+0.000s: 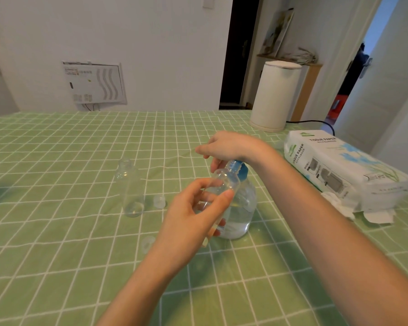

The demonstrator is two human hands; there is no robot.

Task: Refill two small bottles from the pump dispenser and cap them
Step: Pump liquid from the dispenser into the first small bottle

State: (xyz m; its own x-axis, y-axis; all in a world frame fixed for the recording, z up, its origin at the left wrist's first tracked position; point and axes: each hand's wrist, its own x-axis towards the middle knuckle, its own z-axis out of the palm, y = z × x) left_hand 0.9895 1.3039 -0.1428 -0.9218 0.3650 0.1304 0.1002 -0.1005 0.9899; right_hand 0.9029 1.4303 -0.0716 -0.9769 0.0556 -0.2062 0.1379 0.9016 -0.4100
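Two small bottles are showing, and neither is wearing a cap yet. The left hand is gripping one small clear bottle directly in front of the pump dispenser, tilting its open mouth up toward the blue pump head. The right hand is hovering over that pump head with its fingers loosely extended and grasping nothing; whether the palm is actually pressing down, I cannot tell. The other small bottle is standing upright on the table well to the left of the dispenser, looking nearly empty. A loose cap is lying between it and the dispenser, and a second cap is lying nearer the camera, left of the dispenser. Judging by this, the first fill is only beginning, leaving the second fill and both cappings.
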